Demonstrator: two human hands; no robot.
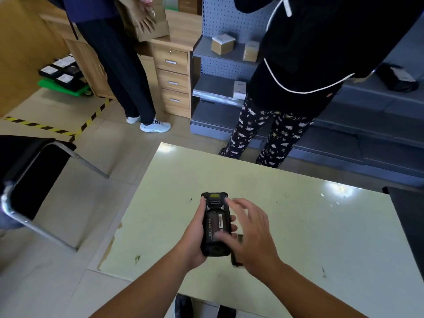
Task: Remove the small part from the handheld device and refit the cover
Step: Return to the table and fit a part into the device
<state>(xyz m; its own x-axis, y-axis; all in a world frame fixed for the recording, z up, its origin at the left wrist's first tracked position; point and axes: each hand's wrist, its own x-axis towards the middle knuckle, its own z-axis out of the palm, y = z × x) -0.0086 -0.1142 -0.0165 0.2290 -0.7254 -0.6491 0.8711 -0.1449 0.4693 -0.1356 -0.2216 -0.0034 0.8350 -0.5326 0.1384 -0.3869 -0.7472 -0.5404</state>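
Device: the handheld device (215, 226) is held above the near part of the pale table (298, 226), back side up, cover off — a labelled block, probably the battery, shows in the bay.
Left hand (195, 239): wrapped around the device from the left edge, fingertips showing on its right edge.
Right hand (250, 230): spread and blurred, gripping nothing, thumb touching the near end of the block.
Dark piece (236, 258): mostly hidden under the right hand — maybe the cover, I cannot tell.
Handling: device looks stiff, rubbery, light; hold it by the long edges and lift small parts at their edge.
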